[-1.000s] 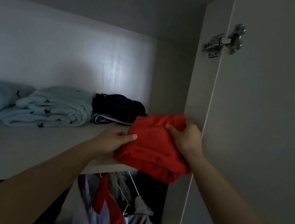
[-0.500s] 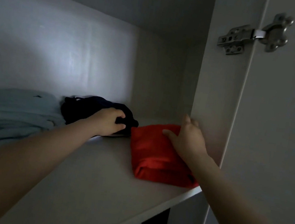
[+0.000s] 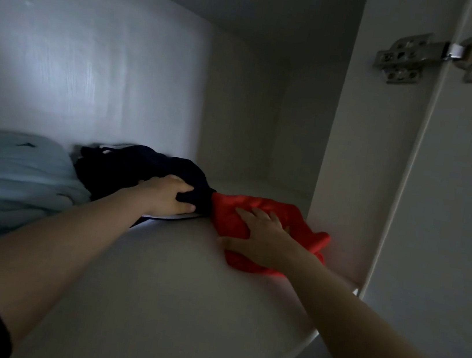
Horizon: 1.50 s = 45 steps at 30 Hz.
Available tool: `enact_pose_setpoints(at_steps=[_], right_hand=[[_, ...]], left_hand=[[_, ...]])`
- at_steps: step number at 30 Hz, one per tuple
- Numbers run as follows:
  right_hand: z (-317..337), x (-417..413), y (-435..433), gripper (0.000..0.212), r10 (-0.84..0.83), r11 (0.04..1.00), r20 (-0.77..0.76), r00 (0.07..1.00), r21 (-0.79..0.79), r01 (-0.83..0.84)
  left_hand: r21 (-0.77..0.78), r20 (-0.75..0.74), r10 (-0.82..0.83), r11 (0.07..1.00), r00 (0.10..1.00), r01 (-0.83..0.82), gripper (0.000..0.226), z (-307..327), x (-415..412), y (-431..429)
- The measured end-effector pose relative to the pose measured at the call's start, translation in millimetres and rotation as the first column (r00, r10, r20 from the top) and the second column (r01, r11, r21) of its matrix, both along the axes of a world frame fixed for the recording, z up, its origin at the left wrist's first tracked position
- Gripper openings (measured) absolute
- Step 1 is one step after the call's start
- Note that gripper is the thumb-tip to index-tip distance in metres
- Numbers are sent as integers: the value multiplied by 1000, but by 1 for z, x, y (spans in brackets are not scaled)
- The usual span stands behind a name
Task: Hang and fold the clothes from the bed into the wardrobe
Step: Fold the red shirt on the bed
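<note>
A folded red garment [image 3: 301, 220] lies on the wardrobe shelf [image 3: 167, 290] at the right, close to the side panel [image 3: 358, 165]. My right hand [image 3: 262, 240] presses on top of it with fingers spread; the cloth is rumpled around the hand. Touching the red garment on its left is a dark navy garment [image 3: 136, 165] with a white striped edge underneath. My left hand [image 3: 170, 197] grips the navy garment's right end, fingers curled over it and thumb below.
A folded light blue cloth [image 3: 11, 171] fills the shelf's left part, against the navy garment. The open wardrobe door [image 3: 464, 226] with a metal hinge [image 3: 446, 53] stands at the right. The shelf's back wall is close behind the clothes.
The red garment went from both hands onto the shelf and has slid deeper. My left hand left it and took hold of the navy garment. The view moved closer in.
</note>
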State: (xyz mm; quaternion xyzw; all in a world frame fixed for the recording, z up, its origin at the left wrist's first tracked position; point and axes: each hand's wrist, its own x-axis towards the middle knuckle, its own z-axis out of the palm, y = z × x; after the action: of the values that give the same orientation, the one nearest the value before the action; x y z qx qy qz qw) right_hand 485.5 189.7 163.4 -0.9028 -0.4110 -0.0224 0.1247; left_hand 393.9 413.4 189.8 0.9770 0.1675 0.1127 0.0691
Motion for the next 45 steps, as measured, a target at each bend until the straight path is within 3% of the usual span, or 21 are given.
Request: enact_pose_setpoints(at_steps=[9,17,22,28,32,34,38,45], right_hand=[[-4,53,47,87,-32,999,24,999,12,32],[-6,110,70,88,101,994,-5,995,43,-101],[-5,132,104,89,206,966,5,978,161,-204],[-6,145,122,79,216,910,108,970,338,-240],[-10,138,113,78,216,867,34,976,454,-207],[-9,130,103,76,220,856,3,975,480,-195],[-3,109,72,72,196,839,3,981,517,-169],[0,47,10,55,205,786,-25,978,600,-150]], left_hand=[[-10,-87,-34,999,996,33,66,-3,-10,9],[42,-107,-5,999,994,9,66,-4,-7,3],[130,-138,83,989,987,-65,63,-10,3,13],[144,-126,111,985,986,-92,65,-13,12,24],[130,-146,103,988,984,-84,68,-14,16,23],[89,-103,79,994,992,-70,68,-13,12,21],[-54,181,-5,998,984,15,54,-9,-4,11],[-32,358,-13,999,933,26,44,-3,-39,-39]])
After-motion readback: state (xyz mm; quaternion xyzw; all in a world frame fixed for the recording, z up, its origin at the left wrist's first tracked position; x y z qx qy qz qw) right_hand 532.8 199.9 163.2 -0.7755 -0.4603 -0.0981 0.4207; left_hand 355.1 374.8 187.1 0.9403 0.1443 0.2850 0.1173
